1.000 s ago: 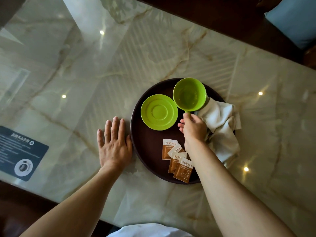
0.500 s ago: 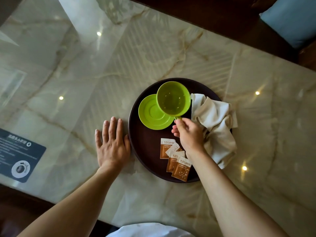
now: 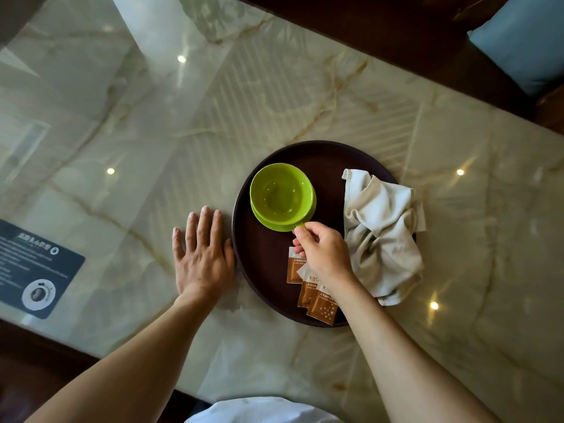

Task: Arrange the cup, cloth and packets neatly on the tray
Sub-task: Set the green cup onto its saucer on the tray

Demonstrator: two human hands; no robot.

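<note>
Tray (image 3: pixel 305 154): round, dark, on the marble table (image 3: pixel 305 87), same spot as a second ago. Cloth (image 3: pixel 381 233) crumpled along its right side, lower edge spilling over the rim onto the table; not straightened. Cup (image 3: pixel 282 193), green, has crossed from the tray's far middle to the left half and now sits over the green saucer (image 3: pixel 271 222), of which only the near edge shows. Whether it has fully seated or hangs just above, cannot tell. Packets (image 3: pixel 319 306): brown, a loose overlapping fan at the near rim, partly under the wrist, unmoved. Right hand (image 3: pixel 323 257) pinches the cup's handle between thumb and fingertips. Left hand (image 3: pixel 203 257) flat on the table, fingers spread, thumb against the tray's left rim, as before. Judgement: cup step nearly closed; cloth and packets remain.
</note>
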